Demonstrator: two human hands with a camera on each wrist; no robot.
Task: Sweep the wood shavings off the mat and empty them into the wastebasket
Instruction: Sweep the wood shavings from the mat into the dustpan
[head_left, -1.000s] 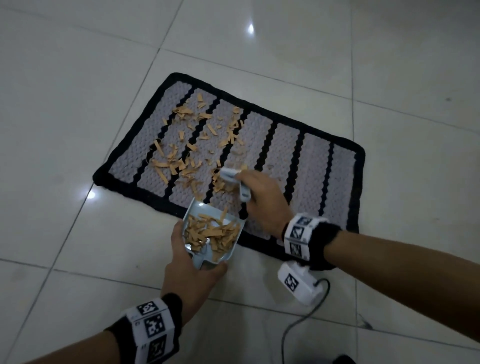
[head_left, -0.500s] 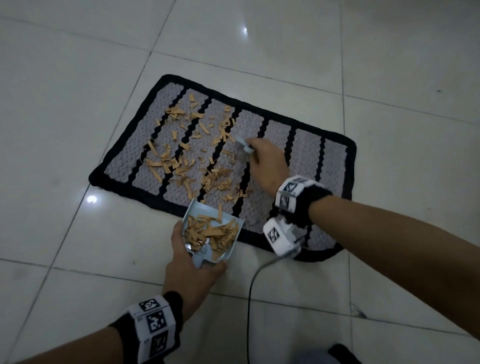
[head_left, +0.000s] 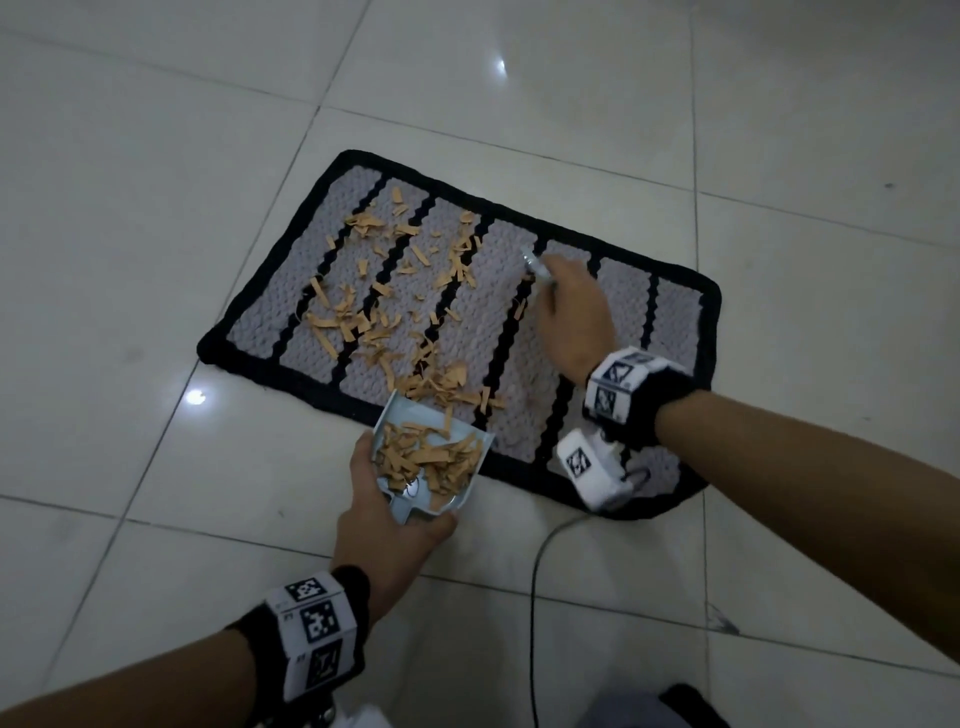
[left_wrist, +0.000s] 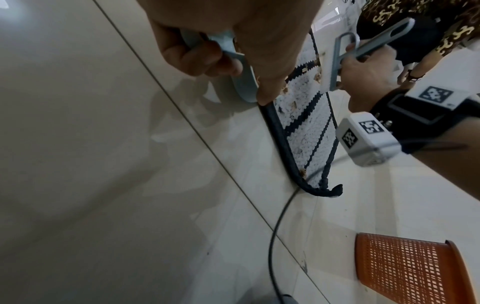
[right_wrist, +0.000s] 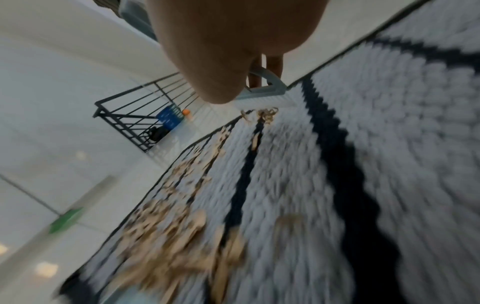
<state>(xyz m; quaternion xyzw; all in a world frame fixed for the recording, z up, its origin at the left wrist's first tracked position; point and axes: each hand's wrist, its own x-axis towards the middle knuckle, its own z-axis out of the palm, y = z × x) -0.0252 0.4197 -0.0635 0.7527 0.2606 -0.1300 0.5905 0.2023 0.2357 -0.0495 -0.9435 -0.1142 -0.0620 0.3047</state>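
Observation:
A grey mat (head_left: 628, 291) with black stripes and a black border lies on the tiled floor. Tan wood shavings (head_left: 374, 317) are scattered over its left half. My left hand (head_left: 384, 525) grips a pale blue dustpan (head_left: 415, 415) by its handle at the mat's near edge; the pan holds a heap of shavings (head_left: 426, 460). My right hand (head_left: 569, 312) grips a small grey brush (left_wrist: 337, 61) near the mat's far edge, right of the shavings; the brush (head_left: 535, 265) peeks out past my fingers. An orange mesh wastebasket (left_wrist: 405, 271) shows in the left wrist view, out of the head view.
Pale glossy floor tiles (head_left: 156, 208) surround the mat. A dark cable (head_left: 535, 597) runs from my right wrist camera toward me. A black metal rack (right_wrist: 140, 123) with a blue item stands beyond the mat. A person in patterned clothing (left_wrist: 415, 24) stands nearby.
My right hand moved the brush from just above the dustpan away to the mat's far side. The left hand kept the dustpan still at the near edge.

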